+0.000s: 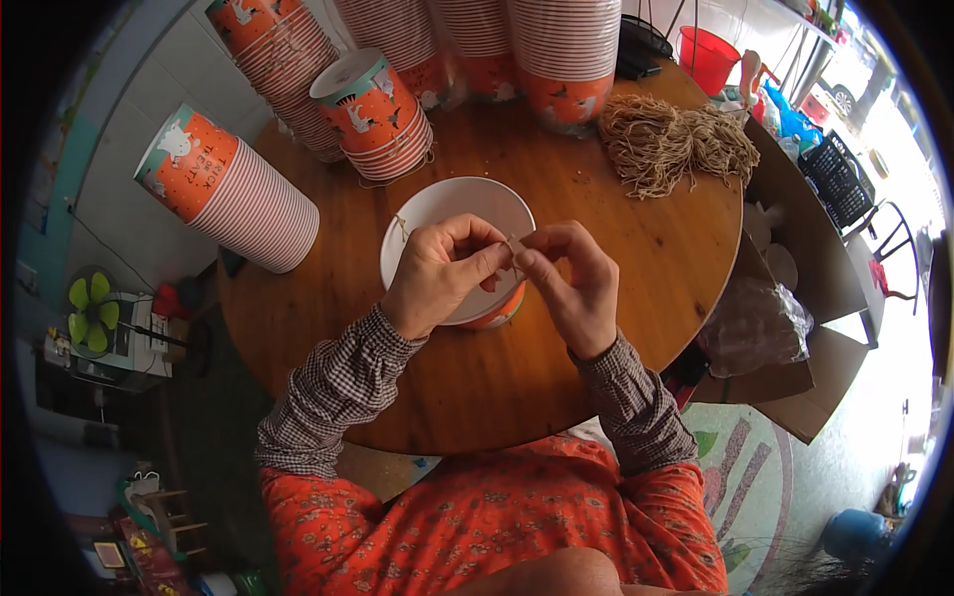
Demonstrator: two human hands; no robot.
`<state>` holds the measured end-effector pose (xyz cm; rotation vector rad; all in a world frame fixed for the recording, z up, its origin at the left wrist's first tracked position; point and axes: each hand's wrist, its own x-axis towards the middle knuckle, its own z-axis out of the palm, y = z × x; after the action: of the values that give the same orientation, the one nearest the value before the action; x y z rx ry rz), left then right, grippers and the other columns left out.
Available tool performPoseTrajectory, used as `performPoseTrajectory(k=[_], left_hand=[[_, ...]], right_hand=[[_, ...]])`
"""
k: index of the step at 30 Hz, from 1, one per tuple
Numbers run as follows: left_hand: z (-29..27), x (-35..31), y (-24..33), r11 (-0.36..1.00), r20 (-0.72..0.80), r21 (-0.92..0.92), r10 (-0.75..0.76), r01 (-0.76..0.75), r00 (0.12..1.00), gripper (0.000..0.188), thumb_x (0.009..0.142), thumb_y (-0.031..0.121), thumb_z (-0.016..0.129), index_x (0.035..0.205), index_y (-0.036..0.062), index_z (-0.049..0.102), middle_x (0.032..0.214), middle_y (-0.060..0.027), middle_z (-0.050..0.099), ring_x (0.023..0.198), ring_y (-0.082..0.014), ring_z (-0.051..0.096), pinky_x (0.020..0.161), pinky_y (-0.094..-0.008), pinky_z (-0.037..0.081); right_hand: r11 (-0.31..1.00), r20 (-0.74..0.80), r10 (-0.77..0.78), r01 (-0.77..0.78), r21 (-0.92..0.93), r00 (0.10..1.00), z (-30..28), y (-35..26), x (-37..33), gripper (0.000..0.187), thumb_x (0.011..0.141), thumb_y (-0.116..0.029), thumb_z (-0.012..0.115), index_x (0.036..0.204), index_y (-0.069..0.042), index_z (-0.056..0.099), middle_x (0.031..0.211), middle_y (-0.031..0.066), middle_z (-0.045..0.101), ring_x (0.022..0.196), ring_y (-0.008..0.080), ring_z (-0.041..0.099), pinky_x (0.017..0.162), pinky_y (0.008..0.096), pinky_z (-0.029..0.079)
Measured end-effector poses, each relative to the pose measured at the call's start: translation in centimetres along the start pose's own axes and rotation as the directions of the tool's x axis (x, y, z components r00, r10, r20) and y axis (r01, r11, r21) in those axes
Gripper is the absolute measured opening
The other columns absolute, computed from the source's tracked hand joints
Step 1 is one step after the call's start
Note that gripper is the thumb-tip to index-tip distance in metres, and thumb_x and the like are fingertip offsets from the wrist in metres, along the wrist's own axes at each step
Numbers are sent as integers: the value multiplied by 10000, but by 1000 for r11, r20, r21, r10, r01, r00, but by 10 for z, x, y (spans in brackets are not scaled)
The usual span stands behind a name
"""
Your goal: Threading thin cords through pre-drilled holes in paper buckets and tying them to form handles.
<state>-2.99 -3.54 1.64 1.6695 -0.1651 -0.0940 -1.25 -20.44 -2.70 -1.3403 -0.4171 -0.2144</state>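
Observation:
A paper bucket [494,317], orange outside and white inside, stands mouth up on the round wooden table near its middle. Above its mouth, my left hand [433,276] and my right hand [576,283] meet fingertip to fingertip. Both pinch a thin tan twine cord [514,245], of which only a short bit shows between the fingers. Another piece of twine [401,226] pokes out at the bucket's left rim. My hands hide part of the bucket's mouth and front.
A tan twine bundle [676,144] lies at the table's back right. Bucket stacks stand at the back, some in clear wrap [564,60]; a shorter stack [376,119] is nearer. One tall stack [243,194] leans at the left edge. A cardboard box [795,358] sits right of the table.

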Motion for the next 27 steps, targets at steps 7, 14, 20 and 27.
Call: performPoseTrajectory(k=[7, 14, 20, 27], left_hand=[[-3, -1, -1, 999, 17, 42, 25, -25, 1000, 105, 921, 73, 620, 969, -19, 629, 828, -24, 656, 685, -62, 599, 626, -198, 501], [-10, -1, -7, 987, 120, -141, -58, 75, 991, 132, 933, 127, 607, 976, 4, 631, 873, -14, 641, 640, -33, 532, 581, -181, 446], [-17, 6, -8, 933, 220, -312, -114, 181, 969, 164, 954, 163, 575, 971, 14, 642, 891, -9, 641, 590, -20, 452, 616, -185, 423], [-18, 9, -9, 898, 194, -364, -188, 248, 963, 180, 972, 143, 539, 983, -2, 645, 890, -10, 648, 536, -12, 389, 626, -219, 438]], right_hand=[[870, 70, -309, 312, -381, 948, 2, 0, 1, 123, 768, 13, 705, 874, -25, 653, 820, 95, 635, 749, 201, 620, 676, 315, 503], [996, 38, -16, 19, -85, 999, 5, 4, 0, 54, 847, -42, 650, 870, 2, 629, 790, 44, 633, 734, 124, 596, 680, 266, 491], [985, 96, 139, -148, 93, 986, 2, 14, 2, 92, 882, -71, 632, 894, 21, 624, 758, 15, 645, 719, 64, 559, 684, 235, 483], [997, 48, 19, -22, 71, 999, 7, 14, -1, 94, 875, -49, 641, 941, 15, 625, 819, 33, 653, 736, 75, 564, 698, 243, 489]])
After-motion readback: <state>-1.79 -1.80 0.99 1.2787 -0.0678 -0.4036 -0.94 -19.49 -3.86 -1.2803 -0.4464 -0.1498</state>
